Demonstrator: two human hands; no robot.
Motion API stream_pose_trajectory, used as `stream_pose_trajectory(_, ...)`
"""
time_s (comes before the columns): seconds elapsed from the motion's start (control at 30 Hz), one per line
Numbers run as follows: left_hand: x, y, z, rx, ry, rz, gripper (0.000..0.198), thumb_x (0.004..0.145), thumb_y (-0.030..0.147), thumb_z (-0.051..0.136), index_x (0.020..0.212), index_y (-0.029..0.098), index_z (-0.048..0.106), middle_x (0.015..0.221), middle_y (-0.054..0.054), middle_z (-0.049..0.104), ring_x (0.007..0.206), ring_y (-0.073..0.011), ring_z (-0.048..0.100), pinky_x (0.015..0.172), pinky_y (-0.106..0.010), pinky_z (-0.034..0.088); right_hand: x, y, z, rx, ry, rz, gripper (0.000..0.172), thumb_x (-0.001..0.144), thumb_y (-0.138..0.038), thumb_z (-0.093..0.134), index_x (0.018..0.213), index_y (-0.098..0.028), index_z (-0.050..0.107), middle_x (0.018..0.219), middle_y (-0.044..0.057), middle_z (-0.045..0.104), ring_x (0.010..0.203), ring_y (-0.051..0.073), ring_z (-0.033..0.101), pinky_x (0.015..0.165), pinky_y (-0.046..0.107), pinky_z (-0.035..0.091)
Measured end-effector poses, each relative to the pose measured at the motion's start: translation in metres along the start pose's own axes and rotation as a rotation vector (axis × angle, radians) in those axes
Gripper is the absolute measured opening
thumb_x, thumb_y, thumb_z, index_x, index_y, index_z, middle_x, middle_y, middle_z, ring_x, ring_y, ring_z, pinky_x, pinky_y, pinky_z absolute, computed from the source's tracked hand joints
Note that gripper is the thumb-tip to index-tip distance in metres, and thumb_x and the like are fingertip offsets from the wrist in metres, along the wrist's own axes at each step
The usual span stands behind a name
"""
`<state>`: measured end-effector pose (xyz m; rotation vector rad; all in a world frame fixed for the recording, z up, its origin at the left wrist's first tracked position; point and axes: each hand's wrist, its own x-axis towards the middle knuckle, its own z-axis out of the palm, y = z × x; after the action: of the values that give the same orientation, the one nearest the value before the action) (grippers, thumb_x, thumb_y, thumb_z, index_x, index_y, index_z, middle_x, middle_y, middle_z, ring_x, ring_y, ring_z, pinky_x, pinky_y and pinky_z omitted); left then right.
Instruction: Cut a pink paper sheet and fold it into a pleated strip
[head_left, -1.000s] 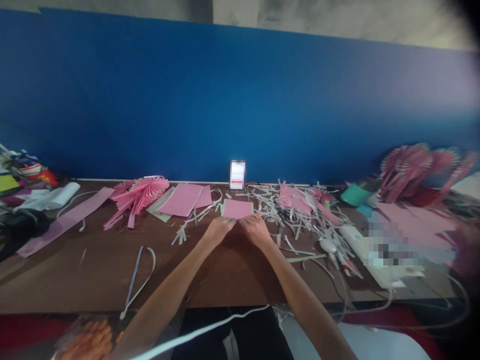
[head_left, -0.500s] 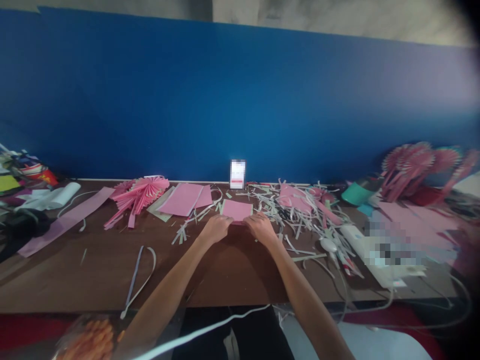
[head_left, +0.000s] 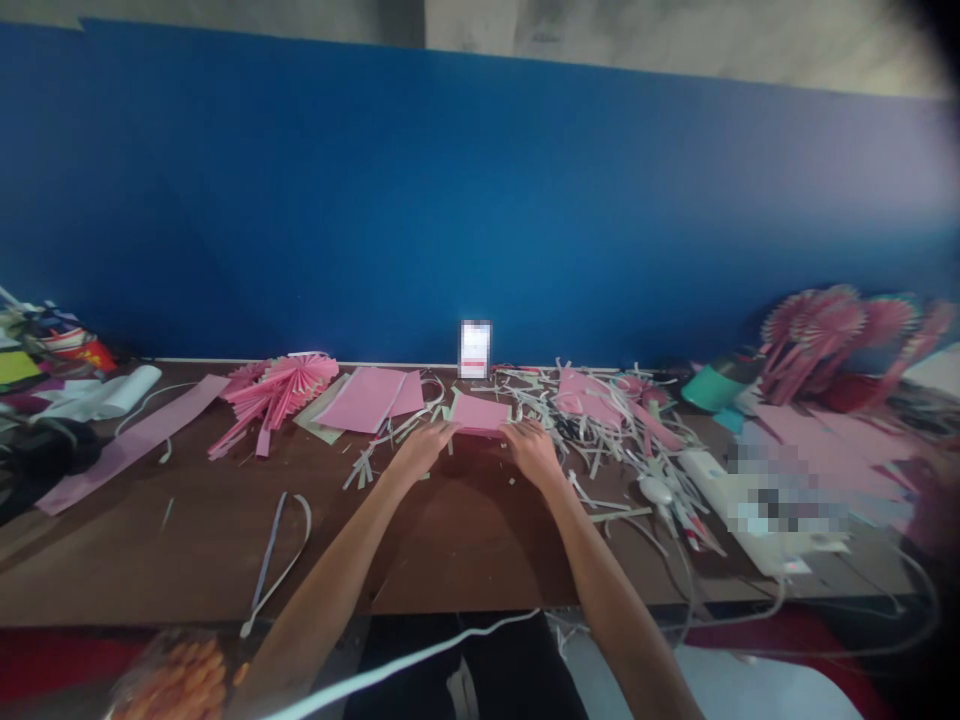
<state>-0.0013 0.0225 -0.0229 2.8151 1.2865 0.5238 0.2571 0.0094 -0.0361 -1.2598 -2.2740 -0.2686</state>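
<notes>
A pink sheet of paper [head_left: 480, 410] with pale strips along its sides is held at the middle of the table, its near edge folded. My left hand [head_left: 426, 445] pinches the near left corner, fingers closed on the paper. At the near right corner, my right hand [head_left: 531, 447] grips the same sheet. The fingertips are partly hidden behind the hands. To the left lie a stack of pink sheets [head_left: 367, 398] and folded pink paper fans [head_left: 289, 390]. White and pale paper strips [head_left: 600, 440] are heaped to the right.
A lit phone [head_left: 475, 350] stands against the blue partition [head_left: 450, 200]. On the right are a white power strip [head_left: 742, 510], a green tape roll [head_left: 709, 388] and finished pink fans [head_left: 832, 330]. A white cable [head_left: 420, 660] crosses above my lap.
Both hands have moved slightly apart and a little away from me, still holding the pink paper. Its near edge has lifted and looks more folded.
</notes>
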Motion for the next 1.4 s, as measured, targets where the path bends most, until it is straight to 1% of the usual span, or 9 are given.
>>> stream_pose_trajectory(0.13,0.0,0.001,-0.001,0.034,0.05,0.028,0.067,0.069,-0.011,0.035,0.128,0.02,0.046,0.119,-0.008,0.058,0.109,-0.0184,0.053,0.095,-0.033,0.041,-0.001,-0.004,0.004,0.075,0.057,0.022,0.024,0.09,-0.012,0.043,0.103,-0.019,0.062,0.092,0.006,0.067,0.087,0.017,0.058,0.086,0.03,0.035)
stream_pose_trajectory(0.27,0.002,0.007,0.0,0.079,0.135,0.006,0.044,0.08,0.001,0.042,0.119,0.018,0.053,0.108,-0.01,0.061,0.111,-0.0215,0.05,0.099,-0.039,0.035,-0.001,-0.01,0.007,0.151,0.081,0.014,0.023,0.092,-0.015,0.042,0.104,-0.019,0.062,0.094,0.006,0.067,0.09,0.018,0.058,0.084,0.03,0.037)
stream_pose_trajectory(0.37,0.004,0.014,0.003,0.106,0.126,0.031,0.031,0.085,0.01,0.045,0.113,0.018,0.056,0.101,-0.009,0.062,0.106,-0.0216,0.052,0.097,-0.039,0.035,0.0,-0.016,0.007,0.187,0.091,-0.004,0.025,0.092,-0.014,0.041,0.104,-0.019,0.062,0.093,0.007,0.067,0.091,0.018,0.057,0.082,0.03,0.038)
stream_pose_trajectory(0.5,0.005,0.018,0.004,0.13,0.078,0.079,0.038,0.082,0.002,0.043,0.114,0.018,0.054,0.1,-0.007,0.062,0.099,-0.0191,0.054,0.091,-0.035,0.038,0.0,-0.02,0.006,0.247,0.111,0.007,0.024,0.092,-0.016,0.042,0.103,-0.02,0.063,0.095,0.007,0.066,0.092,0.018,0.057,0.084,0.031,0.04)
stream_pose_trajectory(0.6,0.005,0.02,-0.001,0.171,0.143,0.045,0.034,0.083,0.004,0.042,0.111,0.018,0.055,0.101,-0.007,0.062,0.103,-0.0208,0.052,0.095,-0.038,0.035,0.0,-0.019,0.006,0.326,0.129,0.034,0.026,0.091,-0.017,0.043,0.106,-0.021,0.063,0.097,0.007,0.066,0.092,0.02,0.058,0.084,0.033,0.043)
stream_pose_trajectory(0.9,0.005,0.027,-0.022,0.195,0.217,-0.025,0.032,0.086,0.007,0.037,0.112,0.017,0.054,0.099,-0.009,0.062,0.1,-0.0245,0.051,0.088,-0.039,0.036,0.003,-0.035,0.0,0.769,0.169,0.194,0.029,0.09,-0.027,0.047,0.115,-0.025,0.062,0.107,0.006,0.066,0.1,0.02,0.06,0.088,0.034,0.046)
stream_pose_trajectory(1.1,0.008,0.038,-0.042,0.181,0.242,-0.007,0.025,0.091,0.02,0.037,0.109,0.015,0.054,0.097,-0.009,0.061,0.096,-0.0243,0.051,0.085,-0.038,0.036,0.004,-0.036,0.004,1.069,0.212,0.392,0.028,0.084,-0.028,0.054,0.109,-0.024,0.066,0.105,0.004,0.067,0.085,0.018,0.062,0.073,0.028,0.049)
stream_pose_trajectory(1.27,0.012,0.038,-0.039,0.222,0.221,0.009,0.022,0.095,0.024,0.034,0.097,0.017,0.055,0.088,-0.007,0.058,0.092,-0.0223,0.051,0.085,-0.037,0.036,0.003,-0.032,0.005,1.143,0.251,0.471,0.022,0.08,-0.026,0.056,0.097,-0.024,0.069,0.099,0.003,0.068,0.087,0.018,0.061,0.073,0.027,0.048)
stream_pose_trajectory(1.4,0.012,0.034,-0.033,0.254,0.221,0.01,0.016,0.093,0.018,0.039,0.098,0.018,0.054,0.09,-0.006,0.057,0.093,-0.0218,0.05,0.084,-0.035,0.036,0.006,-0.035,0.001,1.149,0.204,0.464,0.026,0.084,-0.032,0.053,0.106,-0.023,0.064,0.095,0.004,0.067,0.08,0.017,0.061,0.067,0.027,0.048)
